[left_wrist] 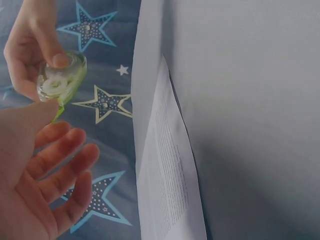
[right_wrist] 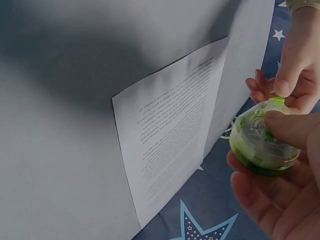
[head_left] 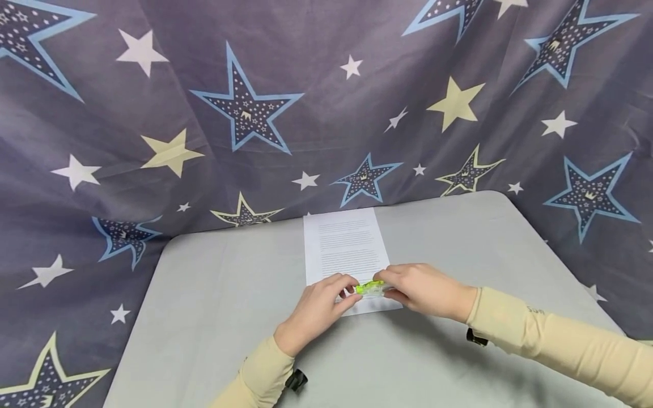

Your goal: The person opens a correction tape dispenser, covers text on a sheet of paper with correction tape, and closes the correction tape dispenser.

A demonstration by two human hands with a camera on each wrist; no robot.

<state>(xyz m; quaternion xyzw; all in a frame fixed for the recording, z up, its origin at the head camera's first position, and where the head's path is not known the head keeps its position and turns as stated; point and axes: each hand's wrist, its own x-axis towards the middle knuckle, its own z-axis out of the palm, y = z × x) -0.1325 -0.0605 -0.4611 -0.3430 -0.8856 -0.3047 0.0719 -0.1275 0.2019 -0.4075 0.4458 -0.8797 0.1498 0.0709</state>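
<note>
A correction tape dispenser [head_left: 371,288], clear with bright green parts, is held between both hands above a printed sheet of paper [head_left: 349,241]. My right hand [head_left: 425,289] grips its rounded body, thumb on the clear side and fingers underneath, as the right wrist view shows. At the narrow green end, my left hand [head_left: 316,309] pinches with thumb and forefinger; its other fingers are loosely bent. White reels show through the casing of the dispenser [left_wrist: 60,82] in the left wrist view. Dense lines of text cover the sheet [right_wrist: 172,120].
The sheet lies on a light grey table [head_left: 219,317], its far end near the back edge. Behind and beside the table hangs a dark curtain [head_left: 326,119] patterned with stars. Each wrist wears a black strap [head_left: 296,381] below a pale yellow sleeve [head_left: 260,368].
</note>
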